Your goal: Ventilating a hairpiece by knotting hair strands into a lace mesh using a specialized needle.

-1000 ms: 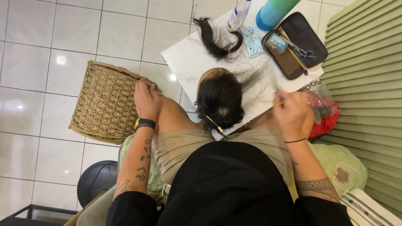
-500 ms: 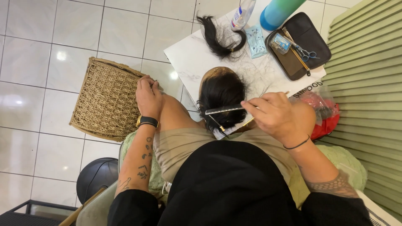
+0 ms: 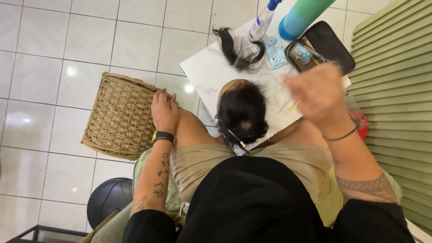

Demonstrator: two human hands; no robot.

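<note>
Seen from above: a mannequin head (image 3: 241, 112) with dark hair, held between the knees and leaning against the near edge of a white marble-patterned table (image 3: 211, 74). Left hand (image 3: 164, 109) just left of the mannequin head, resting on the left knee, fingers (image 3: 163, 95) curled loosely inward, gripping nothing that can be seen. Right hand (image 3: 318, 92) raised to the right of the mannequin head, over the table's near right part, heavily blurred; fingers bunched, though whether closed on anything cannot be told. A thin yellow stick (image 3: 294, 106) just left of and below that hand, lying toward the mannequin head; contact with the hand unclear. A metal hair clip (image 3: 236, 137) pinned in the dark hair at the near side of the mannequin head. Beyond the mannequin head, on the table's far part, a loose bundle of dark hair (image 3: 234, 47), a spray bottle (image 3: 262, 22) just beside it, then a small light-blue packet (image 3: 273, 47), a blue-green bottle (image 3: 302, 15) and an open dark pouch (image 3: 324, 45) holding small tools, farther right. Left of the mannequin head, past the left hand, a woven basket (image 3: 119, 117) on the tiled floor. A black watch (image 3: 164, 135) on the left wrist, a thin dark band (image 3: 340, 136) on the right.
</note>
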